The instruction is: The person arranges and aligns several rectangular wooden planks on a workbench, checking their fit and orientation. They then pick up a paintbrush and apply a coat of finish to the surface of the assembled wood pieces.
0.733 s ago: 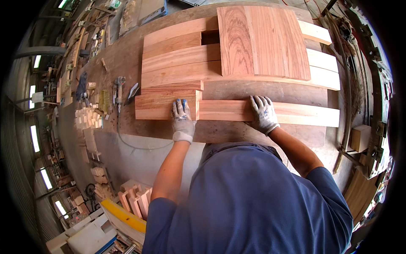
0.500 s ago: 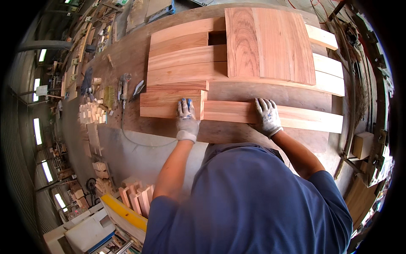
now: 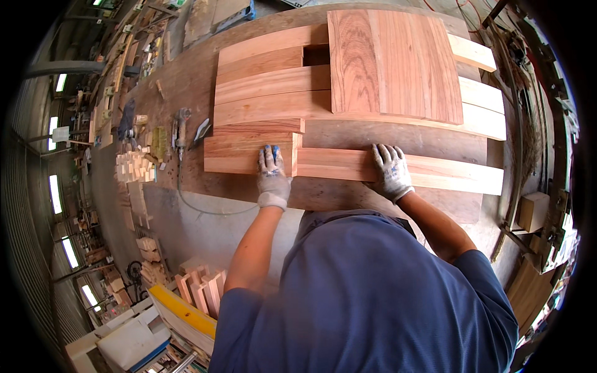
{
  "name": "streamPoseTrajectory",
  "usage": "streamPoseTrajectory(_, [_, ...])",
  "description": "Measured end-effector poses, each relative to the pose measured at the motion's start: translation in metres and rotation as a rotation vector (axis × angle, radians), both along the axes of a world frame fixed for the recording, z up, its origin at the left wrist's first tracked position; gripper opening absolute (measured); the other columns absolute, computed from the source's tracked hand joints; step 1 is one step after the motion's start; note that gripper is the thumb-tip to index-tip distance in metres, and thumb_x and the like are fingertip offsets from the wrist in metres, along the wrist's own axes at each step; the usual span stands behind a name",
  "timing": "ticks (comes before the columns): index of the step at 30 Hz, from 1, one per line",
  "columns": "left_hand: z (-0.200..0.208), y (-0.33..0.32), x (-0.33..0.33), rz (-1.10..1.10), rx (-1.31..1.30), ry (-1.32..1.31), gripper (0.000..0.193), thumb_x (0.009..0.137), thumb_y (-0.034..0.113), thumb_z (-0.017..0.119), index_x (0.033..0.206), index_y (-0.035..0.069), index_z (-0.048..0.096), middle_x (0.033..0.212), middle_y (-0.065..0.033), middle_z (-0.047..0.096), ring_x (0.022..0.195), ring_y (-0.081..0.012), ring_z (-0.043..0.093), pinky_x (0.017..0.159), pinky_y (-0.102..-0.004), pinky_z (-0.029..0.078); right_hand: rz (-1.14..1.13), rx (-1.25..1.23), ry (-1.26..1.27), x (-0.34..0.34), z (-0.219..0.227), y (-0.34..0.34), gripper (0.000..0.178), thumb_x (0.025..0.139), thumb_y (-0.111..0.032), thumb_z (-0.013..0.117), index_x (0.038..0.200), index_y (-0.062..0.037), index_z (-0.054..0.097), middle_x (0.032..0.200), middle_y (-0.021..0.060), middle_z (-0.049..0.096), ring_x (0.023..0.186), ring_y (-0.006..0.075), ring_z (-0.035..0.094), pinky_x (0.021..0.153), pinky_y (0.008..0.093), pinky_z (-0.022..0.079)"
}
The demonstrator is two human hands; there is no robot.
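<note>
My left hand (image 3: 272,178), in a pale work glove with blue fingertips, rests its stretched fingers on the top of a short reddish-brown wooden block (image 3: 233,151). My right hand (image 3: 392,174), gloved too, lies across a long wooden plank (image 3: 448,173) with its fingers apart on the upper face. Its thumb sits by the plank's near edge, partly hidden. The short block stands higher than the plank and covers or meets the plank's left part. Behind the block, a narrow wooden strip (image 3: 273,126) lies parallel to it.
Farther back, a wide wooden panel (image 3: 395,65) lies over several long boards (image 3: 267,81) on the worktable (image 3: 398,133). Left on the table are a corded power tool (image 3: 181,130) and small wood pieces (image 3: 135,166). Cut wood (image 3: 202,287) and a machine with a yellow edge (image 3: 183,311) stand at lower left.
The block, panel and boards appear slightly farther left in the view, and my left hand has shifted slightly left with the block. My right hand keeps its place on the plank.
</note>
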State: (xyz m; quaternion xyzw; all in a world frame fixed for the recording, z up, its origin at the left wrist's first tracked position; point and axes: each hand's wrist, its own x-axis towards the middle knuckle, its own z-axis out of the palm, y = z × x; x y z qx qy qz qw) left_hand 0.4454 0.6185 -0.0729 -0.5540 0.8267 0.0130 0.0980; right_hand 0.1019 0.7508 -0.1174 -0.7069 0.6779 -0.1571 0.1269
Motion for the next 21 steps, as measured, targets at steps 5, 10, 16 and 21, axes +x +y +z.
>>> streamPoseTrajectory(5, [0.0042,0.0007,-0.002,0.022,0.031,-0.011,0.101,0.084,0.034,0.086,0.165,0.003,0.033,0.171,-0.0209,0.031,0.157,-0.0409,0.031,0.129,-0.0493,0.03,0.0,0.018,-0.003,0.0003,0.0001,-0.0004,0.107,0.072,-0.052,0.089,0.153,0.0019,0.046,0.147,0.0225,0.053,0.138,0.04,0.048,0.121,0.056,0.034])
streamPoseTrajectory(10, [0.0063,0.0017,-0.0025,0.021,0.033,-0.021,0.102,0.085,0.034,0.085,0.166,0.004,0.032,0.171,-0.0211,0.03,0.158,-0.0407,0.03,0.129,-0.0495,0.03,-0.001,0.013,-0.002,0.0004,0.0022,-0.001,0.106,0.071,-0.051,0.09,0.153,0.0014,0.047,0.147,0.0219,0.054,0.138,0.0392,0.048,0.12,0.0555,0.034])
streamPoseTrajectory(16, [0.0041,0.0008,-0.0016,0.016,0.016,-0.014,0.1,0.085,0.034,0.085,0.165,0.003,0.034,0.171,-0.0212,0.031,0.157,-0.0411,0.031,0.129,-0.0501,0.031,-0.003,0.016,-0.001,0.0005,0.0019,-0.0009,0.106,0.071,-0.05,0.09,0.153,0.0013,0.047,0.147,0.0217,0.053,0.138,0.0392,0.048,0.12,0.0555,0.035])
streamPoseTrajectory(21, [0.0026,0.0009,-0.0003,0.008,0.006,-0.007,0.099,0.084,0.032,0.086,0.164,0.003,0.036,0.17,-0.021,0.032,0.157,-0.041,0.032,0.129,-0.0501,0.031,0.0,0.009,0.009,0.0009,0.003,-0.0006,0.106,0.071,-0.051,0.09,0.153,0.0013,0.046,0.147,0.0219,0.053,0.138,0.0395,0.048,0.12,0.0555,0.035])
